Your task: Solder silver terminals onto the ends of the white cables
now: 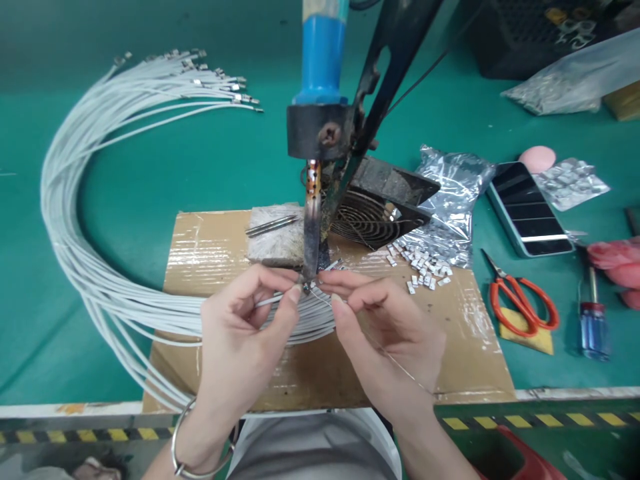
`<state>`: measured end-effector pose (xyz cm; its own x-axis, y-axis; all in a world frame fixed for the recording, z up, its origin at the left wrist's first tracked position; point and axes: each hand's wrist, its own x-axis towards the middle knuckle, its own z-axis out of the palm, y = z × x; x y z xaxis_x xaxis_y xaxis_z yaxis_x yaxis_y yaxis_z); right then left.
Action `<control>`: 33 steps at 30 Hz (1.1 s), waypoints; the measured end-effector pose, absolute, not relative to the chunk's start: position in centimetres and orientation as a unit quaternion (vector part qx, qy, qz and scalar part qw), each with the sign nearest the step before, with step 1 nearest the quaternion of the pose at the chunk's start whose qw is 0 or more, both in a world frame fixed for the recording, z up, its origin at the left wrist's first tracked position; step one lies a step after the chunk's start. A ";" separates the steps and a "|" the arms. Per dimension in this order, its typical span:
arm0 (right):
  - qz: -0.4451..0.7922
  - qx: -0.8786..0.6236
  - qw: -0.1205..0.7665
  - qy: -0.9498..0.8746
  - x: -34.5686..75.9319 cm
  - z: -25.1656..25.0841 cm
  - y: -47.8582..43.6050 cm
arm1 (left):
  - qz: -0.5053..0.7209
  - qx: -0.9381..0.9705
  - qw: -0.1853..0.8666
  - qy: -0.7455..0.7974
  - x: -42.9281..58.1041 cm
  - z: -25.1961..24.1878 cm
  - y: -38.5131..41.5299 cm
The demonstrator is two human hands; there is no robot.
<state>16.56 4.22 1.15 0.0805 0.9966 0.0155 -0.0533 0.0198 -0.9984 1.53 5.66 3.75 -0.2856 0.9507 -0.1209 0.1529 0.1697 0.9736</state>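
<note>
A soldering iron [323, 63] with a blue handle is clamped upright, its dark tip pointing down between my hands. My left hand [250, 340] pinches a white cable [269, 301] close to its end, right at the tip. From the other side, my right hand [387, 327] grips a thin solder wire [404, 371] between thumb and fingers. The wire's front end reaches the tip, and its tail trails down across my wrist. Fingers and tip partly hide the cable's end. Beneath my hands lies a bundle of white cables [65, 200], curving round to the left.
Cardboard [465, 347] covers the work area. Behind the tip stand a black fan [373, 217] and a fibrous pad [275, 250]. Small metal connectors [425, 267] lie right, near a silvery bag [453, 193]. Farther right are orange scissors [523, 303], a phone [531, 210] and a screwdriver [595, 333].
</note>
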 end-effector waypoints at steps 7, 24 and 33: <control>0.475 -0.505 0.531 -0.488 16.6 1.2 4.3 | 0.479 0.424 0.413 0.649 1.5 3.7 5.7; 0.469 -0.513 0.529 -0.487 16.6 1.2 4.3 | 0.474 0.440 0.420 0.637 1.5 3.7 5.8; 0.460 -0.512 0.530 -0.494 16.5 1.2 4.3 | 0.479 0.426 0.417 0.645 1.7 3.8 5.9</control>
